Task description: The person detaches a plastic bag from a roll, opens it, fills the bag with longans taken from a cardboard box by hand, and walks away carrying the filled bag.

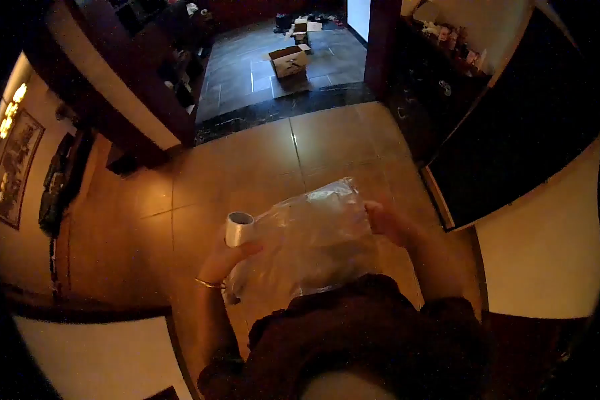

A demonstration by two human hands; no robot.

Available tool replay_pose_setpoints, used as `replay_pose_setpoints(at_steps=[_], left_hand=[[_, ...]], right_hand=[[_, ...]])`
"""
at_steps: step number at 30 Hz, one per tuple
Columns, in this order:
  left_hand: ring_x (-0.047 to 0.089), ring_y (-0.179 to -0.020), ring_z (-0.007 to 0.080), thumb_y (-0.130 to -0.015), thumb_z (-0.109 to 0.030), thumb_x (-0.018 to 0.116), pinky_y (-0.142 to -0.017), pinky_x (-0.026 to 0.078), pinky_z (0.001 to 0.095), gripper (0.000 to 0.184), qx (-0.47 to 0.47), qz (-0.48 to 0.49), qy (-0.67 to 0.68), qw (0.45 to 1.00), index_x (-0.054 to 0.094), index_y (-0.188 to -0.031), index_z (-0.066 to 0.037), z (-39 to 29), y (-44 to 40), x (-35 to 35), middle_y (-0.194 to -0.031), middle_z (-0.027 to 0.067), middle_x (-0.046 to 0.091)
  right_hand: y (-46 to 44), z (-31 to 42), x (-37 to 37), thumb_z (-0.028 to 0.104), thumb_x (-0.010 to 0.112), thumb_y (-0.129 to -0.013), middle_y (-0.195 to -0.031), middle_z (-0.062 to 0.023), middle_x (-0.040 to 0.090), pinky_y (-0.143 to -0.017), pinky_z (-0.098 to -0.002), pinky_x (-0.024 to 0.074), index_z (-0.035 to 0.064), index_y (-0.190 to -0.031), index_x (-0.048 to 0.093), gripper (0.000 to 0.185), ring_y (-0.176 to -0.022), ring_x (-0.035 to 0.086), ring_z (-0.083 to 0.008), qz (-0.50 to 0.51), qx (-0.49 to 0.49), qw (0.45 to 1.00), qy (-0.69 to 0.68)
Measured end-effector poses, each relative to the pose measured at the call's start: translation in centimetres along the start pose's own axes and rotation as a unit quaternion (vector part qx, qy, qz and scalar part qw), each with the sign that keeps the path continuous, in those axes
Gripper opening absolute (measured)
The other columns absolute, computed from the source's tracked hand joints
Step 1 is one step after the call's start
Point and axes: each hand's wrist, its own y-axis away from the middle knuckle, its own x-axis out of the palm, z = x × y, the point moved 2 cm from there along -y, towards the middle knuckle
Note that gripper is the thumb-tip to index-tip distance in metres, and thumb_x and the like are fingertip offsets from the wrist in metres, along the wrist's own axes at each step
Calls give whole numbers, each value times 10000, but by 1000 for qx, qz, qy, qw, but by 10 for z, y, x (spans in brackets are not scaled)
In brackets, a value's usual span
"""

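Note:
A clear, crinkled plastic bag (pixel 310 240) is stretched out in front of my body at about waist height. My left hand (pixel 237 253) is closed at its left edge. In that same hand stands a roll of tape (pixel 240 231), pale and wide, its hollow core facing up. My right hand (pixel 390 225) is closed on the bag's right edge, its fingertips partly hidden behind the plastic. Dim light blurs what, if anything, is inside the bag.
Tiled floor (pixel 247 167) runs ahead to a dark stone threshold (pixel 280 110). Past it, an open cardboard box (pixel 289 63) sits on grey tiles, with more items behind. A dark panel (pixel 513 127) rises on the right; a framed picture (pixel 19 167) hangs on the left.

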Motion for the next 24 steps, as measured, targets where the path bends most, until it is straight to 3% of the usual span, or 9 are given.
replay_pose_setpoints(at_steps=[1, 4, 6, 8, 10, 16, 19, 22, 24], left_hand=[[599, -814, 138, -733, -110, 768, -710, 516, 289, 416, -22, -17, -3, 1000, 574, -1094, -37, 4, -14, -13, -920, 30, 612], [606, -810, 146, -718, -138, 788, -709, 517, 304, 423, 29, -26, -38, 999, 591, -1079, -42, 9, -54, -65, -908, 35, 630], [609, -818, 150, -708, -158, 803, -713, 514, 310, 430, -56, -73, -170, 981, 599, -1069, -43, 7, -79, -108, -914, 41, 636], [609, -817, 152, -700, -178, 815, -717, 510, 315, 437, -77, -107, -180, 975, 604, -1058, -44, -6, -102, -151, -912, 41, 639], [606, -809, 151, -692, -198, 825, -718, 506, 320, 444, -48, -125, -50, 990, 605, -1046, -45, -10, -106, -185, -900, 37, 638], [588, -828, 136, -715, -125, 804, -728, 504, 301, 396, 48, -142, 1, 989, 592, -1041, -48, -15, -232, -262, -916, 25, 626], [581, -866, 133, -733, -89, 785, -740, 503, 290, 373, 3, -105, 59, 993, 582, -1044, -49, -19, -306, -335, -944, 26, 615], [586, -870, 136, -747, -84, 771, -752, 505, 288, 379, -11, -99, 61, 993, 570, -1067, -49, -74, -400, -388, -949, 31, 615], [592, -874, 143, -753, -71, 760, -758, 509, 289, 396, 43, -81, 19, 996, 562, -1095, -46, -135, -477, -402, -965, 39, 618]], right_hand=[[-10, 4, 8, 618, 402, -925, -1161, -64, 605, -934, -409, 435, 68, -1168, 575, 626, -1024, 574, -222, 11, -7, 1000, -23], [-53, 22, 38, 632, 471, -894, -1061, -76, 630, -915, -400, 473, 81, -1153, 588, 620, -956, 609, -236, 58, -85, 994, -30], [-99, 46, 63, 590, 489, -906, -1017, -78, 637, -901, -370, 468, 63, -1100, 610, 574, -925, 608, -210, 43, -98, 994, 33], [-147, 80, 96, 514, 508, -922, -999, -79, 647, -880, -345, 466, 46, -1058, 628, 502, -911, 610, -185, 40, -106, 989, 98], [-188, 118, 137, 405, 529, -941, -1009, -78, 659, -852, -325, 468, 28, -1028, 642, 403, -914, 615, -163, 52, -81, 979, 177], [-361, 199, 121, 217, 619, -894, -901, -48, 667, -813, -268, 464, 21, -964, 655, 211, -854, 611, -133, 56, -19, 986, 155], [-443, 232, 152, 200, 625, -890, -887, -37, 657, -784, -254, 458, 28, -945, 657, 184, -827, 599, -122, 42, -35, 982, 184], [-539, 298, 140, 237, 614, -902, -864, -25, 646, -756, -244, 448, 26, -947, 657, 219, -793, 580, -108, 30, -45, 984, 171], [-597, 357, 116, 259, 599, -912, -861, -20, 639, -742, -240, 443, 24, -940, 654, 243, -786, 568, -102, 1, -58, 985, 161]])
